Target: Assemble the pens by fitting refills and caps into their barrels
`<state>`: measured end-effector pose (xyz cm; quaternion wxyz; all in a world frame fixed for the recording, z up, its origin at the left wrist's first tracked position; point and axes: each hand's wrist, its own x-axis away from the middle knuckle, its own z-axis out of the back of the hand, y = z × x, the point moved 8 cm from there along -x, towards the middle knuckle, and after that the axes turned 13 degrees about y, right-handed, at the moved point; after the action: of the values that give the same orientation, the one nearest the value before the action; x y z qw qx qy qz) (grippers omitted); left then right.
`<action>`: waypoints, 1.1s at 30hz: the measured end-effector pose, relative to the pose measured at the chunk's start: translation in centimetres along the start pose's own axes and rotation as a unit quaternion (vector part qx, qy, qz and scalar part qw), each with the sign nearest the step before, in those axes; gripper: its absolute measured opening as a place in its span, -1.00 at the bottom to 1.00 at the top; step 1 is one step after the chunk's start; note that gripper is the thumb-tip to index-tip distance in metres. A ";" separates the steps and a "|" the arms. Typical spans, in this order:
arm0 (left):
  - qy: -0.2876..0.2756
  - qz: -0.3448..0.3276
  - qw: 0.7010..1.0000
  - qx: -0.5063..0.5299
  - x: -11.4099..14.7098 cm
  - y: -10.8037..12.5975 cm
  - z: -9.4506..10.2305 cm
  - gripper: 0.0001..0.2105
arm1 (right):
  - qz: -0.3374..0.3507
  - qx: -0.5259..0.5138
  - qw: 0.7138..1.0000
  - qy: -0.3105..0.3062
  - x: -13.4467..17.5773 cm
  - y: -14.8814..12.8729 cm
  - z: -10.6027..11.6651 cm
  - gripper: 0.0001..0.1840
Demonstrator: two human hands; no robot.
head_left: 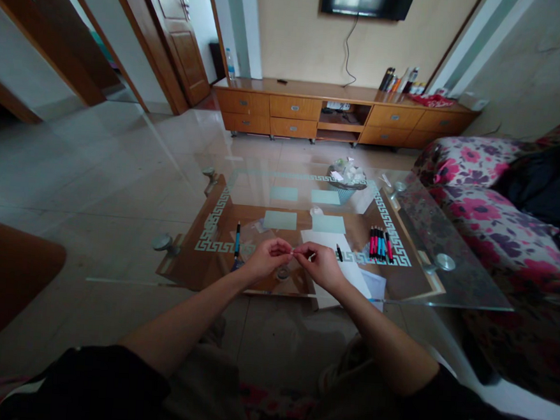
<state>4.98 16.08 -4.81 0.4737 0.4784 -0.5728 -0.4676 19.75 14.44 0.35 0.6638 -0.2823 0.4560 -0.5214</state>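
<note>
Above the near part of a glass coffee table (300, 202), my left hand (271, 258) and my right hand (323, 264) meet fingertip to fingertip. Both are closed in a pinch around something tiny and pale that I cannot make out. Left of my left hand lies a blue and black pen (238, 238). A short black pen piece (339, 252) rests just beyond my right hand, by white sheets of paper (352, 279). Further right, several red, blue and black pens (378, 244) lie side by side. A small round clear object (282, 273) shows beneath my hands.
A waste basket (344, 192) with a bag and crumpled scraps stands past the table's far part. Along the back wall runs a wooden TV cabinet (294, 107) under a television (369, 0). A flowered sofa (490, 218) flanks the right side.
</note>
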 end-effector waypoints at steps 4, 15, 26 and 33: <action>0.007 -0.007 1.000 -0.001 -0.2 -0.1 0.2 -0.71 | -0.001 -0.001 1.000 -0.001 0.0 0.1 -0.1 -0.87; 0.019 0.009 1.000 0.004 0.3 0.5 0.2 -0.69 | 0.091 0.002 0.996 -0.001 0.1 -2.1 0.5 -0.79; 0.180 -0.099 0.964 -0.167 -1.0 2.3 5.0 -0.84 | -0.013 -0.014 0.995 0.097 -0.5 0.1 2.0 -0.87; 0.152 -0.197 0.870 -0.426 -0.8 2.7 5.4 -0.82 | -0.056 -0.061 0.986 0.143 -0.8 1.2 2.8 -0.81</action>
<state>-0.53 17.63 -2.82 0.6106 0.3982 -0.1325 -0.6716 22.75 15.27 0.81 0.5429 -0.2701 0.5605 -0.5640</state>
